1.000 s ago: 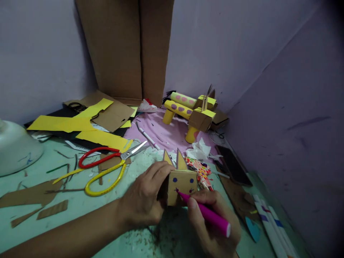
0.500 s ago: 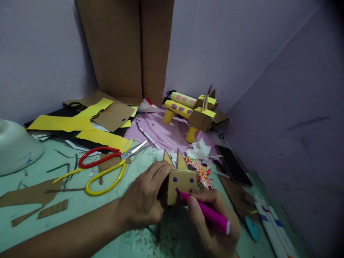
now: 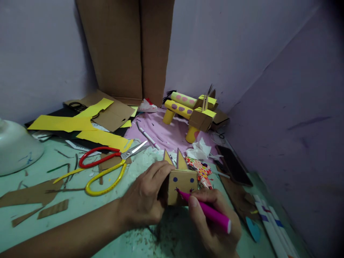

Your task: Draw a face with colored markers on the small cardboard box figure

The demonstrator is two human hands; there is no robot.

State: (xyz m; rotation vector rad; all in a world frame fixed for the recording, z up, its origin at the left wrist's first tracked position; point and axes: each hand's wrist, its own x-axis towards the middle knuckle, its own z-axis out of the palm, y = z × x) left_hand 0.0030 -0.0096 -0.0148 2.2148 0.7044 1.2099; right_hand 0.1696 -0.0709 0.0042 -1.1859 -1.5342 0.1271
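My left hand (image 3: 147, 191) is closed around the left side of a small cardboard box (image 3: 182, 179). Two pointed ears rise from the box's top, and two dark dots sit on its front face, with small marks lower down. In my right hand (image 3: 217, 218) is a magenta felt-tip pen (image 3: 212, 213), gripped between thumb and fingers. The pen's tip touches, or nearly touches, the lower left of the face. The box's back and the left fingertips are hidden.
Scissors (image 3: 123, 157) with red and yellow handles lie left of my hands, near yellow paper (image 3: 61, 123) and cardboard scraps (image 3: 53, 209). Behind stand yellow cardboard animals (image 3: 178, 108). A phone (image 3: 233, 165) and white markers (image 3: 274, 227) are at right, a white bowl-like object (image 3: 18, 150) at left.
Almost nothing differs. The pen and my right hand have shifted very slightly to the right; the left hand and box stay about where they were.
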